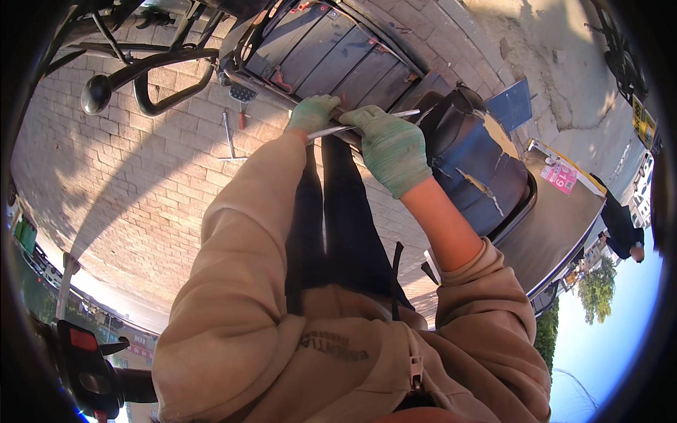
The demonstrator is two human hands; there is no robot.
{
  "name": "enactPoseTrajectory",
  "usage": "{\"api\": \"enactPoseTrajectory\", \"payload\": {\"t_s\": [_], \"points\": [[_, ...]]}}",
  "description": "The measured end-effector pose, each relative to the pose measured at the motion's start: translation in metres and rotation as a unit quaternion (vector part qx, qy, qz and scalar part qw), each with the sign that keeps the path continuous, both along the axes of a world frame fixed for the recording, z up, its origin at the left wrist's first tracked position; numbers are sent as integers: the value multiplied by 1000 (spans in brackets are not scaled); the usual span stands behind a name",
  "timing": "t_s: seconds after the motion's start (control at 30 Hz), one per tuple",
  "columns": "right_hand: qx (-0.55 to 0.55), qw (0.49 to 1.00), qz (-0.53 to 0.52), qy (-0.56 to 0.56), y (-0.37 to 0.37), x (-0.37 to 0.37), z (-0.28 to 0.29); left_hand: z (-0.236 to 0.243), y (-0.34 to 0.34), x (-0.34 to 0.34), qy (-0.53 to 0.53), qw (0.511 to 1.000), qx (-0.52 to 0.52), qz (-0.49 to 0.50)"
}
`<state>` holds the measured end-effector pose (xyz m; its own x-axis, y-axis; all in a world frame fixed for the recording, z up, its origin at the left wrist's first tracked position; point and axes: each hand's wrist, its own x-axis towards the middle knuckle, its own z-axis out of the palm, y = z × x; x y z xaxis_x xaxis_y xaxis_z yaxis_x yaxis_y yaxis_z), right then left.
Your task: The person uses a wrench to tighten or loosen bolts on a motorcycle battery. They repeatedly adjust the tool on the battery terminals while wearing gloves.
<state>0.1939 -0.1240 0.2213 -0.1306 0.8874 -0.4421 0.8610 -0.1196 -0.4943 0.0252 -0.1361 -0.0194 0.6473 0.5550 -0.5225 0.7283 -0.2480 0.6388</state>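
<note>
R hand (393,149) closed round thin silver rod (330,131) nr grey slatted box's (321,53) near edge; L hand (312,113) at same edge, fingers curled, can't tell grip.

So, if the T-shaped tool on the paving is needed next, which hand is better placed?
Probably the left hand: it is nearer to the T-shaped tool, which lies to its left. The right hand is farther, gripping a metal rod. Whether the left is free is unclear.
</note>
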Motion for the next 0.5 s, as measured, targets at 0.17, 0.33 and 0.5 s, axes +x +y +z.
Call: {"api": "enactPoseTrajectory", "payload": {"t_s": [0.17, 0.33, 0.5], "points": [[72, 987, 142, 22, -2, 9, -1, -4, 5, -3, -14, 1000, -20, -10], [139, 983, 59, 109, -1, 10, -12, -1, 12, -2, 9, 998, -53, -13], [37, 983, -53, 171, 10, 15, -15, -1, 16, -1, 24, 997, -79, 7]]}}
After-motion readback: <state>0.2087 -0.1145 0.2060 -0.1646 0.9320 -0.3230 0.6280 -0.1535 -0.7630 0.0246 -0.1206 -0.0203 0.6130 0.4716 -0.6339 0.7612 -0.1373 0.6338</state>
